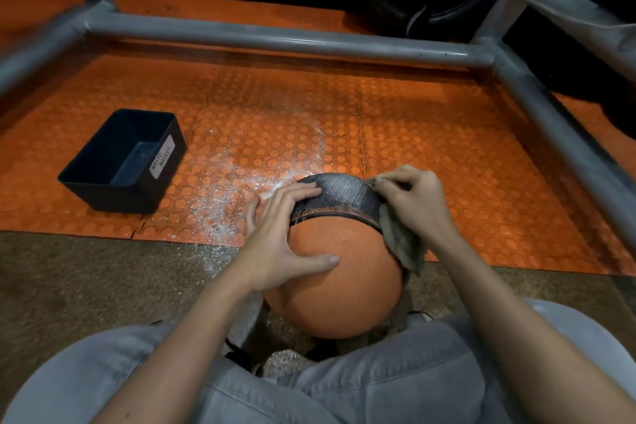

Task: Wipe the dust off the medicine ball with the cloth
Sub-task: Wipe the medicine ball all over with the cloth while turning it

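An orange medicine ball with a black textured band across its far side rests on the floor between my knees. My left hand lies spread on the ball's left side, fingers reaching onto the black band, thumb on the orange part. My right hand grips a grey-brown cloth against the right end of the band. The cloth hangs down the ball's right side. Pale dust shows on the band.
A black bin labelled waste basket stands open at the left on the orange studded mat. White dust is scattered on the mat beyond the ball. A grey metal tube frame runs across the back and down the right.
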Available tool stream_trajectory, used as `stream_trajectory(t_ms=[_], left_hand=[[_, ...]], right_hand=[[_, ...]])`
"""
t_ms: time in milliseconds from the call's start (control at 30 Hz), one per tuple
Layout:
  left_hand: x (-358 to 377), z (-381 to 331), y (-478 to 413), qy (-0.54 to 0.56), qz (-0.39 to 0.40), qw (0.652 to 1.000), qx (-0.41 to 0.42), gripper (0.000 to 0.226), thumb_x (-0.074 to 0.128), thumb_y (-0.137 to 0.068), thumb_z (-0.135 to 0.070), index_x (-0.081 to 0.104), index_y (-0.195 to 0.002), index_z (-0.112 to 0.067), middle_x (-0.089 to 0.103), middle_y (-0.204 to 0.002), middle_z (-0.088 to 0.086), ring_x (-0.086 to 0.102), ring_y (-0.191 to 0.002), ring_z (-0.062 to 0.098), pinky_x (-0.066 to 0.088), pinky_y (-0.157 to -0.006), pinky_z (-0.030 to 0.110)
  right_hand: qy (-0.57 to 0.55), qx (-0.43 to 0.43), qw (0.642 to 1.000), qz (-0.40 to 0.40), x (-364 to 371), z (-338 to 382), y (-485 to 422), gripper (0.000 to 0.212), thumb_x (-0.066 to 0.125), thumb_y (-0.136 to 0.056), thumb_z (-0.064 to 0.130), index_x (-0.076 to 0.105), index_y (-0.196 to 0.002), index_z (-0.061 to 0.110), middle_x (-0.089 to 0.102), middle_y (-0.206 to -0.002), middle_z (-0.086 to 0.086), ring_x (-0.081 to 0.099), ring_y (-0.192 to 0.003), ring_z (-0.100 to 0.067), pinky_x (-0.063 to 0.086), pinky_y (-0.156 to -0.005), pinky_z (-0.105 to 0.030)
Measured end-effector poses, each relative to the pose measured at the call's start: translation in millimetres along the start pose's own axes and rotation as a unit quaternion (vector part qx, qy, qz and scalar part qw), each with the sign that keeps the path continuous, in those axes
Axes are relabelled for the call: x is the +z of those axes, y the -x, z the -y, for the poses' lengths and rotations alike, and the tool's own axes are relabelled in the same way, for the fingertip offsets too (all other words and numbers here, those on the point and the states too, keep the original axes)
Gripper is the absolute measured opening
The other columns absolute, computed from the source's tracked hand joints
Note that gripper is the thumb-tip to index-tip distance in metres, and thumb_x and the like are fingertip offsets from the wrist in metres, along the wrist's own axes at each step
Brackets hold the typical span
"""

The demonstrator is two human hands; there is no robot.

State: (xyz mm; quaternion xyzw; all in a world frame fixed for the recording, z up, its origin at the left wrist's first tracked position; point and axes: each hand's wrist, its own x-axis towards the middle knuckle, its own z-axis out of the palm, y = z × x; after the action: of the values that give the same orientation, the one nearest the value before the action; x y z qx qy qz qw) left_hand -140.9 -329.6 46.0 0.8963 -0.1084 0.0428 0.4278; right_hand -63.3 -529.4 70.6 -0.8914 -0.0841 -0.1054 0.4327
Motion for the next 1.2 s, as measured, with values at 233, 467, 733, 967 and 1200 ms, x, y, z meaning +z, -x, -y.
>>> stream_trajectory(t_ms=[233, 467, 733, 967, 1200], left_hand=[[3.5, -0.5, 7.8, 0.010, -0.001, 1.000, 0.014, 0.082, 0.053, -0.053, -0.087, 0.033, -0.123, -0.051, 0.020, -0.132, -0.041, 0.016, -0.130, -0.015, 0.011, -0.113, 0.054], [8.8, -8.9, 7.3, 0.022, -0.026, 0.999, -0.007, 0.077, 0.060, -0.054, -0.076, 0.030, -0.122, -0.053, 0.021, -0.129, -0.040, 0.024, -0.127, -0.006, 0.018, -0.113, 0.049], [2.8, -4.7, 11.3, 0.027, 0.040, 0.999, -0.021, 0.095, 0.065, -0.050, -0.074, 0.017, -0.129, -0.056, 0.006, -0.134, -0.044, 0.010, -0.133, -0.007, 0.011, -0.116, 0.050], [5.0, -3.1, 11.4, 0.029, 0.033, 0.998, -0.039, 0.098, 0.065, -0.047, -0.069, 0.012, -0.128, -0.057, 0.005, -0.132, -0.044, 0.008, -0.135, -0.006, 0.011, -0.116, 0.048], [9.9, -16.2, 6.3, 0.010, 0.022, 0.998, -0.057, 0.105, 0.080, -0.060, -0.055, 0.007, -0.136, -0.046, 0.008, -0.135, -0.028, 0.005, -0.124, -0.013, 0.002, -0.116, 0.042]], right_hand=[[0.060, -0.192, 0.979, 0.026, 9.4, 35.0, 54.5, 0.018, 0.058, -0.084, 0.019, 0.075, -0.080, 0.015, 0.062, -0.078, 0.002, 0.048, -0.078, -0.018, 0.031, -0.071, -0.020], [0.030, -0.020, 0.997, -0.062, 0.3, 11.6, 38.6, 0.015, 0.062, -0.082, 0.010, 0.076, -0.079, 0.012, 0.061, -0.075, 0.003, 0.056, -0.079, -0.025, 0.040, -0.078, -0.032], [0.043, -0.101, 0.994, -0.023, -0.5, 14.3, 42.3, 0.018, 0.058, -0.083, 0.019, 0.076, -0.082, 0.016, 0.064, -0.080, -0.001, 0.056, -0.079, -0.028, 0.028, -0.073, -0.015], [0.077, -0.253, 0.964, 0.021, 13.5, 30.1, 83.5, 0.014, 0.059, -0.086, 0.015, 0.073, -0.083, 0.013, 0.062, -0.083, -0.001, 0.051, -0.079, -0.023, 0.035, -0.077, -0.026], [0.067, -0.113, 0.989, -0.073, 4.1, 15.3, 39.6, 0.016, 0.059, -0.084, 0.013, 0.075, -0.082, 0.014, 0.063, -0.078, -0.003, 0.046, -0.077, -0.020, 0.028, -0.072, -0.022]])
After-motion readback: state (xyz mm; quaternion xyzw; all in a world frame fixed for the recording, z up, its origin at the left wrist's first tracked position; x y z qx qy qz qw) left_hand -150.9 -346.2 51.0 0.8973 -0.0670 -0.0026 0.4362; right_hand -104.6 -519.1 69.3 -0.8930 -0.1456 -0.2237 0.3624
